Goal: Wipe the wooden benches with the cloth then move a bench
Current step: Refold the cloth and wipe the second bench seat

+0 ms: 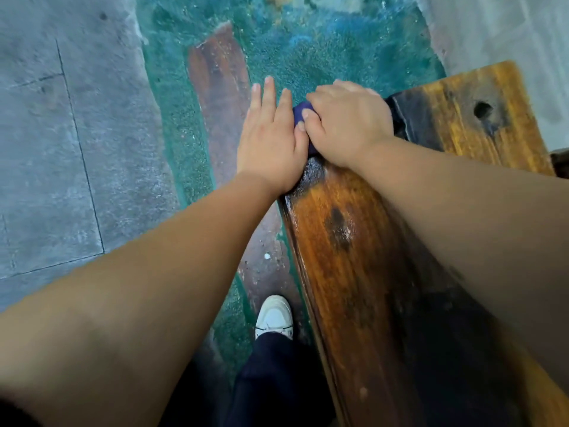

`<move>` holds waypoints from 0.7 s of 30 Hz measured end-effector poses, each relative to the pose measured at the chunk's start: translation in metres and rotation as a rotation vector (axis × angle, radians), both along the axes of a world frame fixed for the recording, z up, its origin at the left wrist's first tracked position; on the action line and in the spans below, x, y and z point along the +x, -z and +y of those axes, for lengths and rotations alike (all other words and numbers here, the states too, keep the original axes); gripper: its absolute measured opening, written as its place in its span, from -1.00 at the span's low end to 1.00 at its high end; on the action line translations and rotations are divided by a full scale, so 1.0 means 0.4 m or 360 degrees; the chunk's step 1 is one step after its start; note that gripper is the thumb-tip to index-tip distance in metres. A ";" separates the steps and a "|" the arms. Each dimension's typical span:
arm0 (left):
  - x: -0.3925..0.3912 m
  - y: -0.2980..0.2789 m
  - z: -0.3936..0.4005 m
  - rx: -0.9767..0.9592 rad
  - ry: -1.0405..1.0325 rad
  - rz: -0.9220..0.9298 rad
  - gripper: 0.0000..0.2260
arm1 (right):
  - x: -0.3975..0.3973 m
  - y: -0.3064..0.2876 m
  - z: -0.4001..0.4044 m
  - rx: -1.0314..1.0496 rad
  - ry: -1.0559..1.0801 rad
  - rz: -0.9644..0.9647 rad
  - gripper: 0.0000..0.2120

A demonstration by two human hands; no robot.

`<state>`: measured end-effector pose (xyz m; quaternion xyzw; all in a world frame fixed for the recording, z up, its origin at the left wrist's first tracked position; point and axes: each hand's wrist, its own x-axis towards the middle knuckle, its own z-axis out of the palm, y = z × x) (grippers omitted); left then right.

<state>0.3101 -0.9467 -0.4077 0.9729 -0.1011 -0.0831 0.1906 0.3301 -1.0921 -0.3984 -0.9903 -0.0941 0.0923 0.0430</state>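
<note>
1. The cloth (301,114) is almost wholly covered; only a dark blue scrap shows between the right hand (348,124) and the left hand (271,140).
2. The end of the near bench (348,257) lies under both hands, and the right forearm covers its right side.
3. That bench runs off the bottom edge.
4. Beyond the cloth, the second bench (480,118) is cut by the right edge.
5. The trouser leg hides the heel of the shoe (275,315).

Two benches (354,257) (480,118), seemingly; one cloth (300,114); two hands (271,140) (348,124); one shoe (275,315).
</note>
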 end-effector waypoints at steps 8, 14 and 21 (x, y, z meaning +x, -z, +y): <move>-0.226 -0.020 -0.071 0.0131 -0.0068 -0.0102 -0.43 | -0.236 -0.013 -0.044 0.0079 0.0085 -0.0080 -0.47; -0.583 -0.037 -0.179 0.0152 -0.0018 0.0001 -0.45 | -0.600 -0.038 -0.137 0.0100 0.0225 0.0137 -0.44; -1.028 -0.058 -0.388 0.0142 0.0138 0.0292 -0.43 | -1.069 -0.049 -0.367 0.0125 0.0286 0.0243 -0.44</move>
